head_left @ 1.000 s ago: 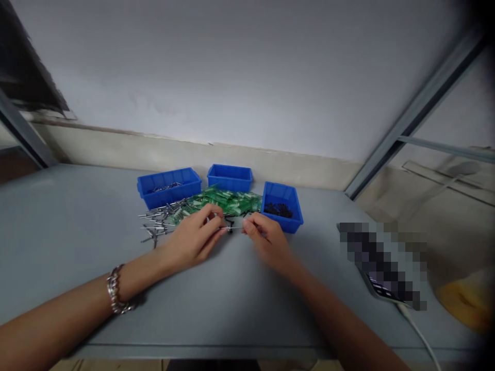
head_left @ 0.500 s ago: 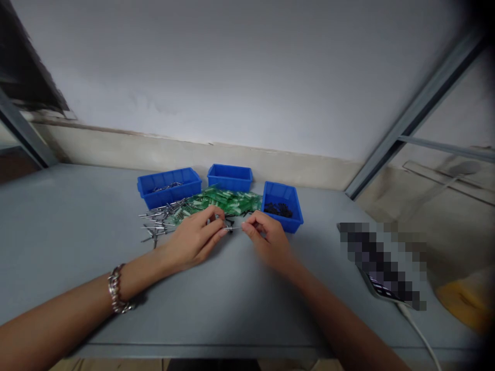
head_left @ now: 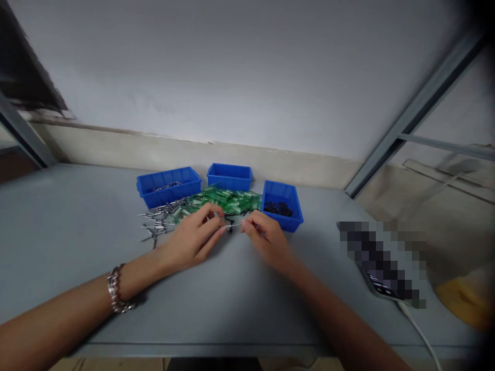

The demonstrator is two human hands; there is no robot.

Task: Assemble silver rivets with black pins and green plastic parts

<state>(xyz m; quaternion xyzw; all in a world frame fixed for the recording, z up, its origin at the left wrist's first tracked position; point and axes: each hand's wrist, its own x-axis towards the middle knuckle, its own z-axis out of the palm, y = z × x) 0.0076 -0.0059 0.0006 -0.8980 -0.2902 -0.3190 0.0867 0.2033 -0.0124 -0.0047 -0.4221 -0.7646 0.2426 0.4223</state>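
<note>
On the grey table (head_left: 77,232), left hand (head_left: 193,239) and right hand (head_left: 266,239) pinching one thin metal pin (head_left: 233,225) between them, blue bins (head_left: 282,203) behind.

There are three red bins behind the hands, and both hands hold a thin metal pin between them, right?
Not quite: the head view shows the three bins are blue, not red. They do sit behind the hands, and the left hand and right hand hold a thin metal pin between them.

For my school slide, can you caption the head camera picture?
Two hands, left hand and right hand, pinch a thin metal pin near blue bins.
</note>
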